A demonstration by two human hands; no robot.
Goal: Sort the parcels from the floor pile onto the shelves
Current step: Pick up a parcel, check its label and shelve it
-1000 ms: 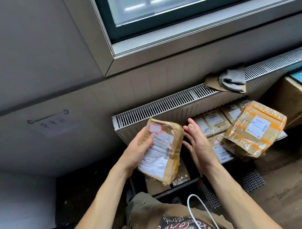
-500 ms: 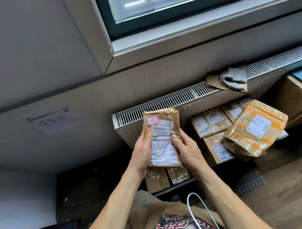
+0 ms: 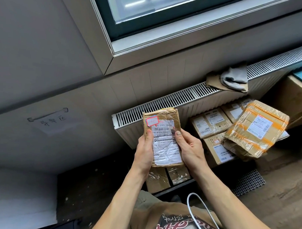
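Head view: the left hand [image 3: 143,153] and right hand [image 3: 190,150] hold a small taped brown parcel [image 3: 163,137] upright, each grip curled round a side edge, label facing up, above boxed parcels [image 3: 210,124] beside the radiator [image 3: 164,101].

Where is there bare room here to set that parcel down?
Free: the radiator top, from its left end to the cloth; the dark floor between wall and left arm; the wood floor beside the mesh mat. Crowded: the boxes stacked right of the parcel.
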